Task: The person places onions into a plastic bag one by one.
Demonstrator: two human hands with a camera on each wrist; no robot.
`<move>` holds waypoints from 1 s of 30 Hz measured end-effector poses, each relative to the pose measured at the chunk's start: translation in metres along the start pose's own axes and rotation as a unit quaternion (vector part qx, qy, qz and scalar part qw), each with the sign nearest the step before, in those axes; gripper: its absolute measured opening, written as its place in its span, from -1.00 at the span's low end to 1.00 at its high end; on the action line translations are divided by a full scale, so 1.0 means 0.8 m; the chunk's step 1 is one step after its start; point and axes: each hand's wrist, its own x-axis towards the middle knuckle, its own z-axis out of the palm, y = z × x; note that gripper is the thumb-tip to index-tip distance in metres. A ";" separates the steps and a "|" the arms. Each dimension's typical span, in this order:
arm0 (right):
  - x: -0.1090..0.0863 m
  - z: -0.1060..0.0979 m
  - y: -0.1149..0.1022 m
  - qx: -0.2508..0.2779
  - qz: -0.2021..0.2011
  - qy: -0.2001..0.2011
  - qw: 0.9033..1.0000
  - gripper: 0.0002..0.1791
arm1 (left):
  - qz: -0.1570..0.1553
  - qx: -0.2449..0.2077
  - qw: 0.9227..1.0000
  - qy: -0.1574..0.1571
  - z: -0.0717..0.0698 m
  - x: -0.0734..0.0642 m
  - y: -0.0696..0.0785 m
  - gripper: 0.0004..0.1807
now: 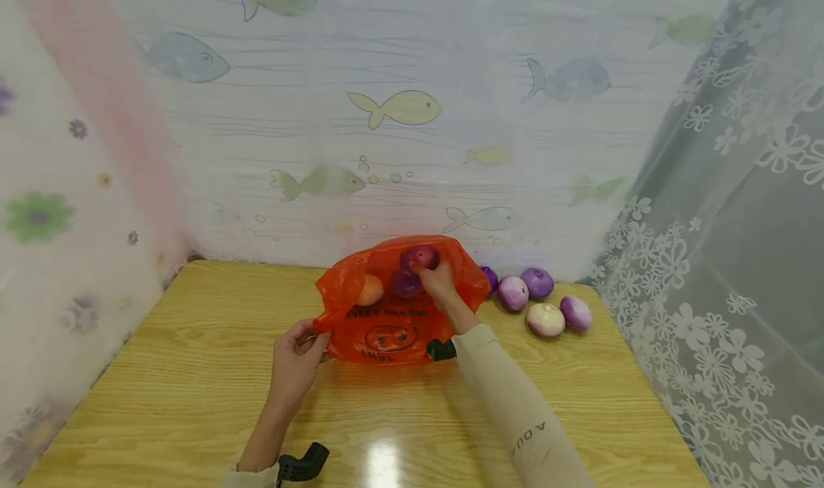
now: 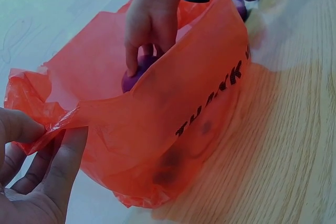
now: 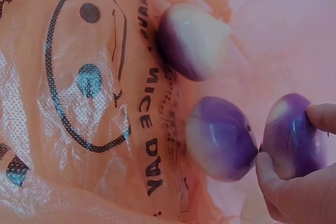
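Observation:
A red plastic bag (image 1: 393, 341) with black print lies on the table, its mouth spread open. At its left edge my left hand (image 1: 297, 359) pinches the handle (image 2: 58, 124) between thumb and fingers. My right hand (image 1: 439, 284) reaches inside the bag and grips a purple onion (image 3: 291, 135) with thumb and fingertips. Right beside that one, a second purple onion (image 3: 219, 137) lies in the bag. A third, purple-and-white onion (image 3: 191, 40) is also inside, looking orange through the plastic in the head view.
Several purple and whitish onions (image 1: 513, 293) sit on the wooden table (image 1: 193, 359) to the right of the bag. Behind the table hangs a curtain (image 1: 412, 144) with fish drawings. A lace curtain (image 1: 727, 316) borders the right side.

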 end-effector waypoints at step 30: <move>-0.001 -0.002 0.000 -0.030 0.002 0.076 0.997 -0.47 | -0.001 0.003 1.000 -0.001 0.001 0.000 -0.001 -0.77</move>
